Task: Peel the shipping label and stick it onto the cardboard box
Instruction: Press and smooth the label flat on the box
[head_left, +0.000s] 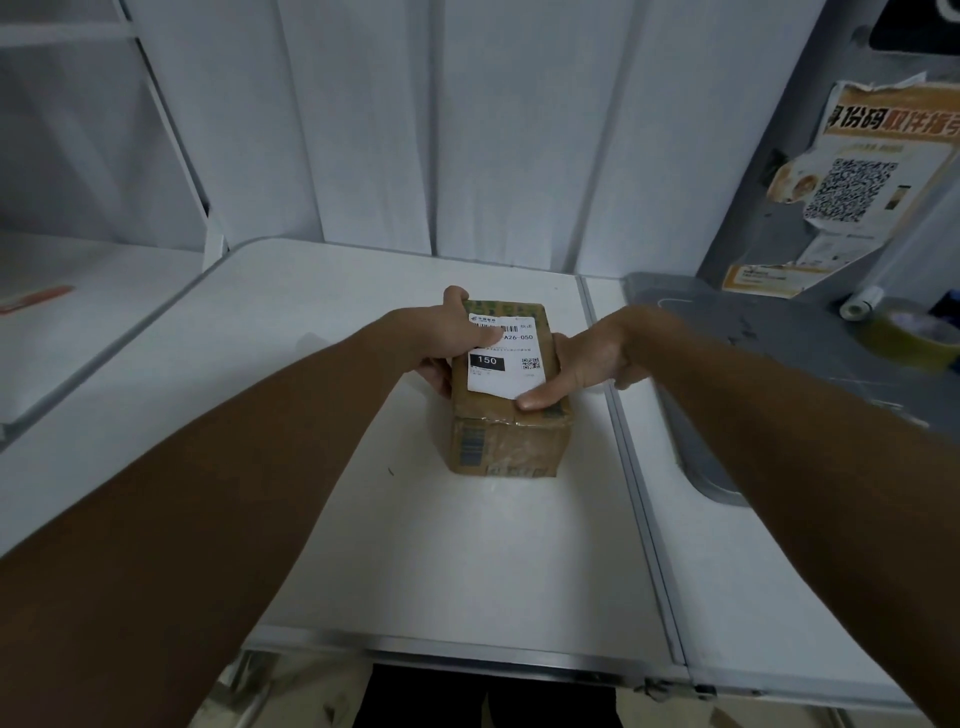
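Shipping label (503, 359) lies flat on the top face of the cardboard box (506, 415), its long axis running away from the person, in line with the box's own length; black "150" block and a small QR code readable on it. Box sits mid-table on the white folding table (467, 545). Left hand (451, 338) wraps the box's far-left edge, thumb laid across the label's upper-left part, other fingers curled down the left side, gripping the box. Right hand (582, 364) comes in from the right, fingers extended and loosely spread, 1 fingertip pressing the label's near-right corner; it grips nothing. Right hand is nearer the unpressed near edge, so the likely smoothing stroke runs from that corner leftward or away along the long axis. Hidden: the label's upper-left corner under the thumb, and the box's left face. Whether every edge is stuck down cannot be told. A tape roll (906, 332) sits far right, blurred.
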